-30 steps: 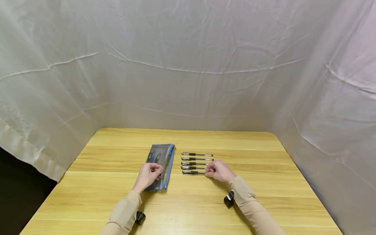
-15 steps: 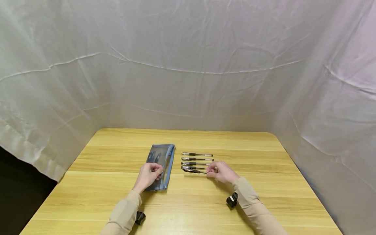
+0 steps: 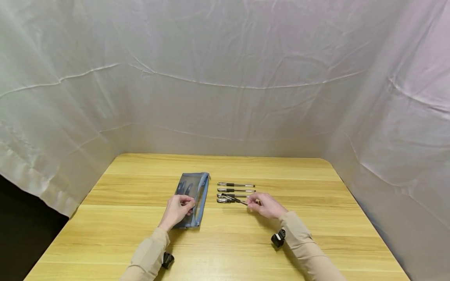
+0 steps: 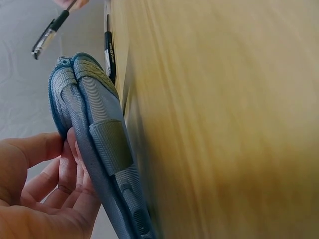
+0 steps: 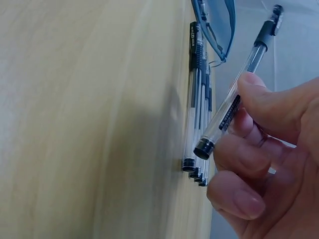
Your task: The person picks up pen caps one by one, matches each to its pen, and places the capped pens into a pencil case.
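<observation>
A blue zip pouch with see-through mesh lies on the table, its zip side facing right and gaping. My left hand pinches the upper edge of that opening between thumb and forefinger; the left wrist view shows the pouch lifted at its mouth. Dark shapes show through the mesh. My right hand pinches a capped clear-barrelled gel pen near its rear end, tilted with the cap up and off the table. Beneath and beyond it several similar pens lie in a row, caps to the left.
The wooden table carries everything. A pale grey curtain stands behind it and along both sides. Black wrist cameras sit on both sleeves.
My right hand has picked up the nearest pen from the row; its cap end has risen and swung away from me. My left hand and the pouch have stayed put.
</observation>
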A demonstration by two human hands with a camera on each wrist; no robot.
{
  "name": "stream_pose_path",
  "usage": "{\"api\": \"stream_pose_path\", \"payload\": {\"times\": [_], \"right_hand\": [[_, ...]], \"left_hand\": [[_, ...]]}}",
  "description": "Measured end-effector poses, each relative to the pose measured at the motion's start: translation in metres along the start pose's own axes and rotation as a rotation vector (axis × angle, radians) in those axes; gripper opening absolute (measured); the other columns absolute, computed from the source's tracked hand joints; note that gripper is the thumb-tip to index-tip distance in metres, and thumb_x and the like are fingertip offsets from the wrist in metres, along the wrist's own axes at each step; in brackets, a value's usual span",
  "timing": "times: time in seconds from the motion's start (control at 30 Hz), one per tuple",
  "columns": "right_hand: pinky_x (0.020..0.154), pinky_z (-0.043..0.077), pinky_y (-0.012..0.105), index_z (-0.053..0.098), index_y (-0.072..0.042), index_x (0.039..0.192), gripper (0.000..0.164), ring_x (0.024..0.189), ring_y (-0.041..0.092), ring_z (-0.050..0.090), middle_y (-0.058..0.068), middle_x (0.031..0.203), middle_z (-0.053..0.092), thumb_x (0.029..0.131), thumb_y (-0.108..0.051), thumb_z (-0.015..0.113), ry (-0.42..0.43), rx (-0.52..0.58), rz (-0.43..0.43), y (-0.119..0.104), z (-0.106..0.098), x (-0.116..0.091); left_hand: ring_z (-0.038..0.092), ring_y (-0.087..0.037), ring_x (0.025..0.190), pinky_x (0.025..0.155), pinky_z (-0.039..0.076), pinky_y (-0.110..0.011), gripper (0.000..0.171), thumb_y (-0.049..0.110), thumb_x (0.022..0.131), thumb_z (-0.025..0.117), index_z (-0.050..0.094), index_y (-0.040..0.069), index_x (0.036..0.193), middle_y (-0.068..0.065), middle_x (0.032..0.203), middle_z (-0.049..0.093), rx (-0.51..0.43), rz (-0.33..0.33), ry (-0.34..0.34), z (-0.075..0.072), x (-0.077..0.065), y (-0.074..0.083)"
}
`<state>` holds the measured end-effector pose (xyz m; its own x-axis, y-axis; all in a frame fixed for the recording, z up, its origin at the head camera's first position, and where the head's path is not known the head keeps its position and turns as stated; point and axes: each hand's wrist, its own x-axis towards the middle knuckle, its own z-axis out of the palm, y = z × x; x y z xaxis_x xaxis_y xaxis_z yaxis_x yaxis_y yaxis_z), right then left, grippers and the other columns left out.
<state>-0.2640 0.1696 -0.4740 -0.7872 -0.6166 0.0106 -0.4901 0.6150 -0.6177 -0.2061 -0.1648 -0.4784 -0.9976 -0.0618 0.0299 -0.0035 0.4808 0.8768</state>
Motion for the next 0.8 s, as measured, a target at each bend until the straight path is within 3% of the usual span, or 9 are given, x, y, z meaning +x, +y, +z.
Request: {"api": "stream_pose_path", "payload": {"times": [0.47, 0.8], "right_hand": [[0.077, 0.052, 0.026, 0.063, -0.001, 0.104, 0.015, 0.084, 0.007, 0.055, 0.011, 0.100, 0.067, 0.103, -0.012, 0.053, 0.019, -0.005, -0.080, -0.0015, 0.0011, 0.0056], [0.058, 0.052, 0.021, 0.056, 0.004, 0.109, 0.018, 0.065, 0.005, 0.055, 0.017, 0.097, 0.064, 0.105, -0.013, 0.049, -0.030, 0.158, -0.019, -0.0051, 0.0027, 0.0053]], "left_hand": [[0.066, -0.012, 0.058, 0.056, 0.057, -0.023, 0.011, 0.005, 0.093, 0.068, 0.075, -0.003, 0.095, -0.011, 0.073, 0.072, -0.014, 0.014, -0.002, -0.0014, 0.0007, 0.0001], [0.065, -0.010, 0.058, 0.057, 0.058, -0.023, 0.012, 0.005, 0.093, 0.068, 0.075, -0.004, 0.095, -0.012, 0.075, 0.072, -0.012, 0.015, -0.001, -0.0020, 0.0004, -0.0004]]}}
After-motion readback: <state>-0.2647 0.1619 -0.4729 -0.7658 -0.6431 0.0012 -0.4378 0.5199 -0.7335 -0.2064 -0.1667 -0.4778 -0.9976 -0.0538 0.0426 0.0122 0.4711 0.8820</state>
